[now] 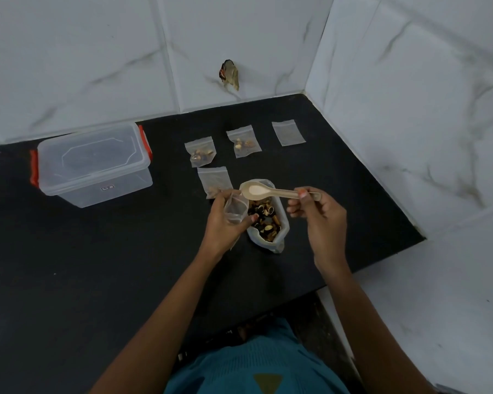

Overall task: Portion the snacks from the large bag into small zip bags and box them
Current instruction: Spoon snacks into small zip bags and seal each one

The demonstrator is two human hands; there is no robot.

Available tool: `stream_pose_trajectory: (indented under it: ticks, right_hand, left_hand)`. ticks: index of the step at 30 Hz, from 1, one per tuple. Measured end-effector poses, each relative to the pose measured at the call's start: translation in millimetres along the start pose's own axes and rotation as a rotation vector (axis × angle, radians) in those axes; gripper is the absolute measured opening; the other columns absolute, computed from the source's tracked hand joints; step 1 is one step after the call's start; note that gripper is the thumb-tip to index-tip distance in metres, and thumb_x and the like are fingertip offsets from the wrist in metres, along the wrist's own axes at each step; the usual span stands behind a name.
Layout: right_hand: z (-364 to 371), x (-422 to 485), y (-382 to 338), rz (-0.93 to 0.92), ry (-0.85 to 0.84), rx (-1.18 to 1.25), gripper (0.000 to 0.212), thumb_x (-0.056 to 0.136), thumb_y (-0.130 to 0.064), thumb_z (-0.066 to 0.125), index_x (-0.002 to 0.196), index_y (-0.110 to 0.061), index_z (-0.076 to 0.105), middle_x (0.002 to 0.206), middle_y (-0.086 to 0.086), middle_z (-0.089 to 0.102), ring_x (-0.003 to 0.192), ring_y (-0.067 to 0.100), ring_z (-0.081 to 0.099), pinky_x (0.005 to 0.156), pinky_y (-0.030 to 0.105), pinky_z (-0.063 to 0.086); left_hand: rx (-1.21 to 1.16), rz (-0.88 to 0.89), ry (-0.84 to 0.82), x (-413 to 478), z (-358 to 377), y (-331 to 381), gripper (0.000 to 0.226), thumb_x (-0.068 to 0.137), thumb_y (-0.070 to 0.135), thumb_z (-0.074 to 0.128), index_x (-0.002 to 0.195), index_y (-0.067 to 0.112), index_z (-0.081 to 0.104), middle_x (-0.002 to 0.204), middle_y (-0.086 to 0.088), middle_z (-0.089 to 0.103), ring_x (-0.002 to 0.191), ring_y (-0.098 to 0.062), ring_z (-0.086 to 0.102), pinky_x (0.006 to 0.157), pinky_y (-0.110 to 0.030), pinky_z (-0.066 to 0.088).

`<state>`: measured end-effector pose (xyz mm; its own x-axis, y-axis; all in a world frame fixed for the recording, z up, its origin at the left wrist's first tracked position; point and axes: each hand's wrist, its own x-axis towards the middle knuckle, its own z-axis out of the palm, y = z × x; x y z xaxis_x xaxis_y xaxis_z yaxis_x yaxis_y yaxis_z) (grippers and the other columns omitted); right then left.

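The large clear bag (271,223) of mixed brown and dark snacks stands open on the black counter (97,265). My left hand (225,220) grips a small clear zip bag (235,209) held open just left of it. My right hand (319,214) pinches the handle of a beige plastic spoon (265,191); its empty bowl hovers over the large bag's mouth, beside the small bag. Three small zip bags with snacks lie behind: one (215,182) near my left hand, one (200,153) and one (244,141) farther back. An empty zip bag (288,133) lies at the back right.
A clear plastic box (93,166) with a lid on and orange clips stands at the back left of the counter. White marble-tiled walls (410,109) close the back and right. A hole with debris (229,73) marks the back wall. The counter's front edge runs near my body.
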<state>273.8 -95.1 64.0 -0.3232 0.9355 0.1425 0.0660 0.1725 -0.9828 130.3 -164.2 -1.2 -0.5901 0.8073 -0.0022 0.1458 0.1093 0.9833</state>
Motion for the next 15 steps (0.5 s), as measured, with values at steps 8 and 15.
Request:
stream_pose_trajectory:
  ticks: [8,15]
  right_hand:
    - [-1,11,40,0.055,0.083,-0.182,0.013,0.093,-0.01,0.051,0.096,-0.011,0.063,0.075,-0.006,0.062,0.067,-0.001,0.061,0.066,0.015,0.051]
    - [19,19,63,-0.004,0.043,-0.298,0.013,0.092,-0.006,0.052,0.086,-0.015,0.061,0.077,0.002,0.061,0.069,0.004,0.057,0.064,0.008,0.046]
  left_hand:
    - [-0.035,-0.09,-0.001,1,-4,-10,0.05,0.077,0.008,0.072,0.116,0.017,0.043,0.107,0.02,0.044,0.111,-0.002,0.039,0.076,0.001,0.036]
    - [-0.092,-0.156,-0.071,8,-3,-20,0.049,0.079,0.006,0.07,0.117,0.022,0.043,0.121,0.011,0.046,0.113,-0.002,0.04,0.07,0.001,0.04]
